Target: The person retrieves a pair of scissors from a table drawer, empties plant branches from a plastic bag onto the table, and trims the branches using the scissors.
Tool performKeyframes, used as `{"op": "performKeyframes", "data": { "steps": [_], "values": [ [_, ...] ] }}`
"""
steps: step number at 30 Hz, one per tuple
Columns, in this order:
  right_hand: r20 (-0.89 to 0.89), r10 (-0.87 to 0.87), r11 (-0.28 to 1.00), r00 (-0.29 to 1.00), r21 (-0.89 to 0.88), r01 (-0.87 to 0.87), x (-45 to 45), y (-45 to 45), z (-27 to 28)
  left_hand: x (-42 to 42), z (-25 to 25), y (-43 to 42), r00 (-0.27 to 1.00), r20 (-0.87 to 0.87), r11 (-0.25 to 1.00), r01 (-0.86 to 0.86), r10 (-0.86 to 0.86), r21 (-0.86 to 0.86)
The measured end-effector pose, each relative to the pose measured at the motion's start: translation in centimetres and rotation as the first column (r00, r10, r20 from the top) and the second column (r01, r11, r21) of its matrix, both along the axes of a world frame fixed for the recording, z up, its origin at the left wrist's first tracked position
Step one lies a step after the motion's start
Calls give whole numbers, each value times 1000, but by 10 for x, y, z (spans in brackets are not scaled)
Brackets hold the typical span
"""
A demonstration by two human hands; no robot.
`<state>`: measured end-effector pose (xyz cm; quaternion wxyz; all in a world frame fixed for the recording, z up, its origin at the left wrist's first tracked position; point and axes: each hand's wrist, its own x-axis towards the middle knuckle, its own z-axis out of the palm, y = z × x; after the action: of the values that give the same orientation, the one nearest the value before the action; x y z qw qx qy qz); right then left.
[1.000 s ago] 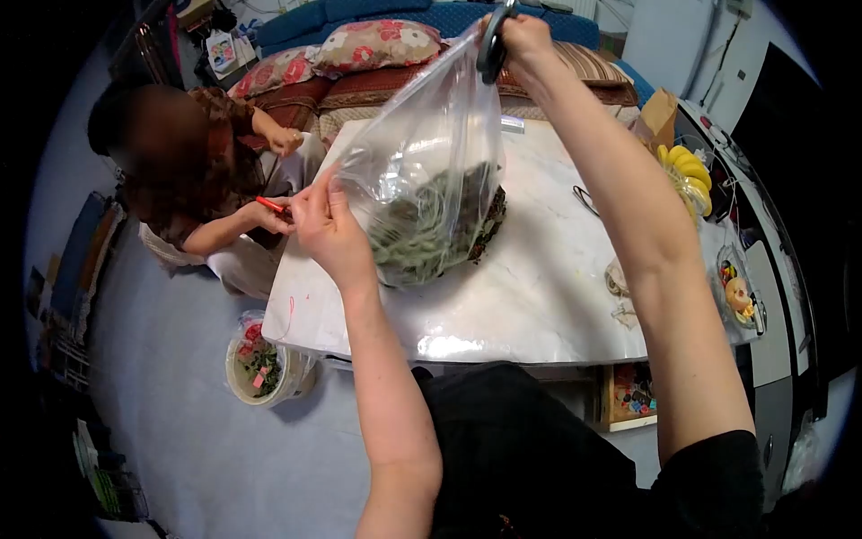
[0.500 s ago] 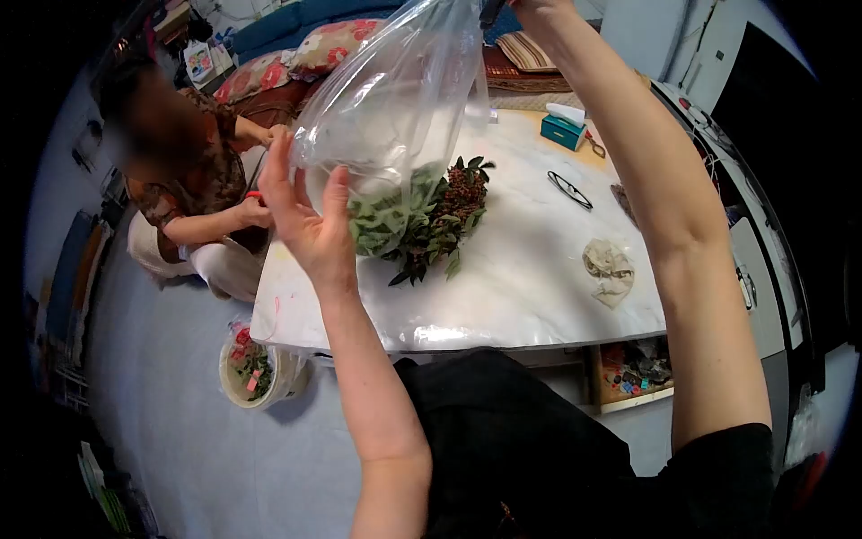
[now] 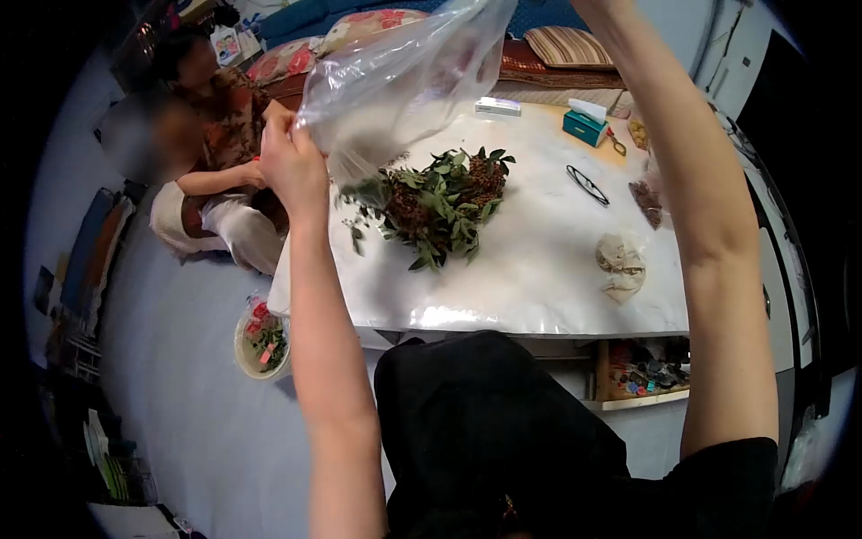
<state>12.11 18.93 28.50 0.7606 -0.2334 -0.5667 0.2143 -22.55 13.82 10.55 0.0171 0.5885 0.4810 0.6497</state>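
From the sprigs (image 3: 444, 211) on the bench (image 3: 548, 287), my left hand (image 3: 289, 160) is up at 10 o'clock, its fingers folded and clamped on the edge of the clear bag (image 3: 409, 85). Only the heel of my right hand (image 3: 600, 5) shows, at 1 o'clock where the view cuts off, so I cannot tell whether those fingers are apart, together or round something. I judge that my arms are raised and spread to bear the bag's weight and pull its film out wide, so that it does not sag onto the leaves.

The bag slants across at 12 o'clock, and its low end droops towards 10. There it reaches the leaves; whether any stems are inside is hidden. The sprigs lie heaped, dark clusters among green, probably because the flat bench can bear them while my left hand is taken up with the film.

A flat box (image 3: 498, 107) sits at 1, the tissues (image 3: 585, 128) at 2, the glasses (image 3: 587, 185) near 3, and a rag (image 3: 620, 268) between 3 and 4, all apart from the heap, which keeps them out from under it. The bin (image 3: 260, 346) stands on the floor at 8, near the bench corner, likely to keep scraps handy.
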Motion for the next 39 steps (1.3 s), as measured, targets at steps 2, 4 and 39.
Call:
{"op": "performKeyframes", "data": {
  "steps": [2, 4, 39],
  "values": [
    [42, 55, 998, 998, 41, -57, 6, 5, -21, 4, 11, 12, 994, 46, 990, 101, -97, -102],
    [-126, 134, 987, 983, -71, -143, 10, 8, -46, 6, 1, 27, 974, 98, 955, 221, -205, -200],
    [746, -327, 751, 580, -167, 639, 94, -123, -144, 98, 64, -17, 779, -233, 784, 614, -583, 90]
  ]
}}
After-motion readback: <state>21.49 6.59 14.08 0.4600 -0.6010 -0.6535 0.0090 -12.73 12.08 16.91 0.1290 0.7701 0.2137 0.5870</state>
